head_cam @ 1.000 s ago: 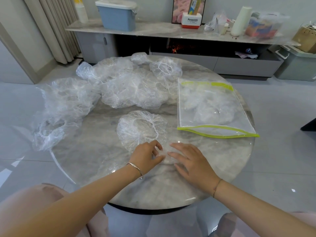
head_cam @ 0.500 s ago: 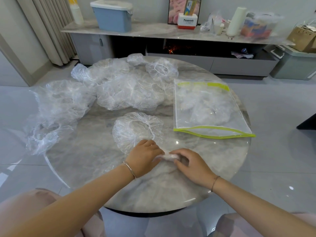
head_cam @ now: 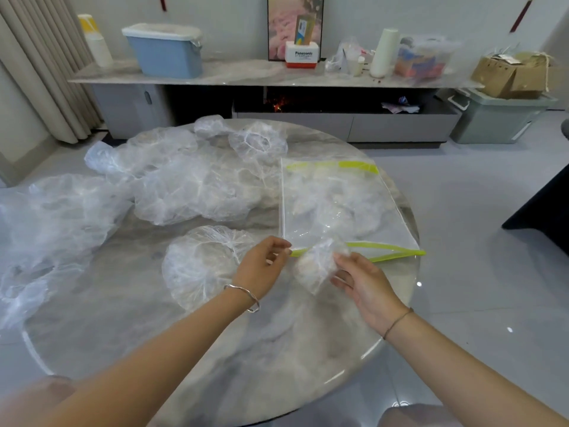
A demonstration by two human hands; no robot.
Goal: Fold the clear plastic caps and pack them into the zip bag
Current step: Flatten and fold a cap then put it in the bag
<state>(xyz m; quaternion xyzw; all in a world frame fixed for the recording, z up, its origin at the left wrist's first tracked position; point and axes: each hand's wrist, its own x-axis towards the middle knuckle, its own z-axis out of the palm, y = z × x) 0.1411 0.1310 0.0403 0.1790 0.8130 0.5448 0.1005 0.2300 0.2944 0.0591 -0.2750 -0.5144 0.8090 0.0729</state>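
A clear zip bag [head_cam: 338, 204] with green-yellow zip strips lies on the right of the round marble table [head_cam: 277, 349], its open mouth toward me, with folded caps inside. My right hand [head_cam: 360, 282] holds a folded clear plastic cap [head_cam: 317, 263] just above the table at the bag's mouth. At the left end of the near green strip, my left hand [head_cam: 264, 266] pinches the bag's edge. One unfolded cap [head_cam: 203, 263] lies flat just left of my left hand. Several more crumpled caps [head_cam: 184, 186] are heaped behind it.
More loose caps [head_cam: 55, 217] spill over the table's left edge, and one cap [head_cam: 258, 143] sits at the far side. Behind the table stands a low cabinet [head_cam: 246, 75] with a blue bin [head_cam: 166, 50], boxes and a paper roll. Grey tiled floor surrounds the table.
Both hands pressed the folded cap on the table before. Now my right hand has lifted it to the bag's mouth, and my left hand has moved to the bag's green edge.
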